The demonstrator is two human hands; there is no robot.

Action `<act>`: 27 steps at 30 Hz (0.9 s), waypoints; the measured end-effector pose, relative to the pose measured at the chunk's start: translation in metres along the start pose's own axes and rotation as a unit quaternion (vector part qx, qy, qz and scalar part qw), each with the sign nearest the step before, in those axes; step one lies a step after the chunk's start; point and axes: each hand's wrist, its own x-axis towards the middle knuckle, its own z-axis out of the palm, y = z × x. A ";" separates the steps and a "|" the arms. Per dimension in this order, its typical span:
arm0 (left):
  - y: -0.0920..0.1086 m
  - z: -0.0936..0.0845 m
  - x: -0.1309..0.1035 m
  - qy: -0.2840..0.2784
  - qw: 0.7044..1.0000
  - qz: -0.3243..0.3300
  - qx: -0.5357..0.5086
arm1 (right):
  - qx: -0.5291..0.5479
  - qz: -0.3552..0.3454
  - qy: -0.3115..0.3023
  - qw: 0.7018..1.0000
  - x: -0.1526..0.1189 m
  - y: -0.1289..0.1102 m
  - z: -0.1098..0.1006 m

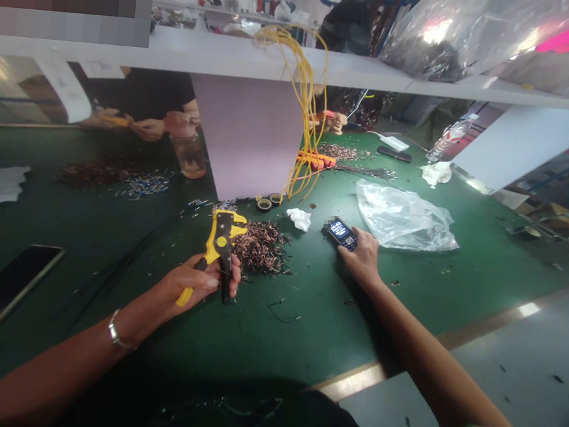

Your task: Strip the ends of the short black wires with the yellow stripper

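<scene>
My left hand is closed around the handles of a yellow and black wire stripper, its jaws pointing away from me. Just beyond it lies a heap of short dark and copper-coloured wire pieces. My right hand grips a small keypad phone with a lit screen, low over the green table. A crumpled white tissue lies between the heap and the phone. Thin black wire bits are scattered nearer to me.
A clear plastic bag lies right of centre. Yellow cables hang from the shelf. Two tape rolls sit by the divider. A large phone lies left. Across the table, people's hands hold tools beside a bottle.
</scene>
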 end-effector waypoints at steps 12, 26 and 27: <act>0.000 -0.001 -0.001 -0.002 1.000 0.002 0.001 | 0.009 0.029 -0.017 0.999 0.002 0.001 -0.002; -0.001 -0.002 -0.001 -0.021 1.000 0.017 -0.003 | -0.036 0.060 -0.038 0.997 0.003 -0.002 0.000; -0.002 -0.003 -0.001 -0.023 1.000 0.019 -0.003 | -0.040 0.064 -0.039 0.996 0.004 -0.003 0.000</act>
